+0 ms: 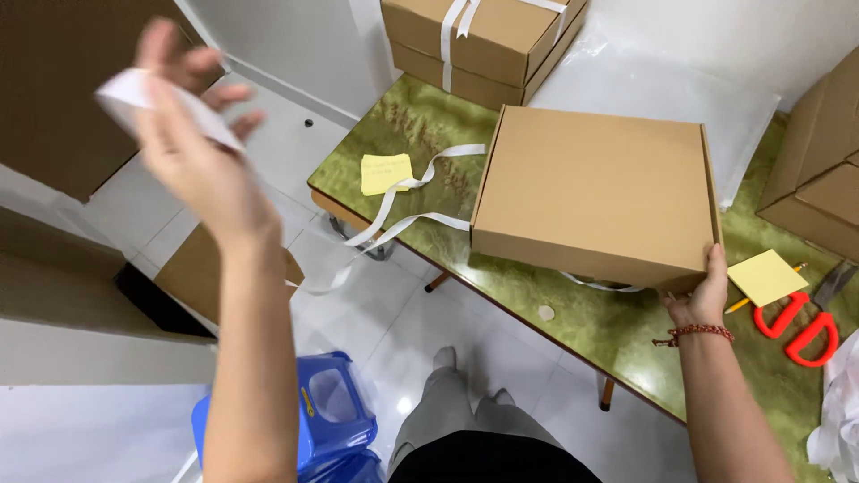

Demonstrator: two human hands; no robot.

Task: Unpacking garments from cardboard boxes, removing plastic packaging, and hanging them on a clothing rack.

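My left hand (pixel 192 134) is raised high at the left, off the table, gripping a white ribbon (pixel 134 98). The ribbon trails down over the table edge (pixel 394 224) and runs under a flat closed cardboard box (pixel 595 192) on the green marble-patterned table (pixel 608 331). My right hand (pixel 702 295) grips the box's near right corner, thumb on the side wall. A red bead bracelet circles that wrist.
Two stacked boxes tied with white ribbon (pixel 483 40) stand at the back. More boxes (pixel 819 170) sit at the right. Yellow sticky notes (pixel 385 172) (pixel 765 277), red scissors (pixel 796 326), a pencil and clear plastic sheet lie on the table. A blue stool (pixel 327 420) stands by my legs.
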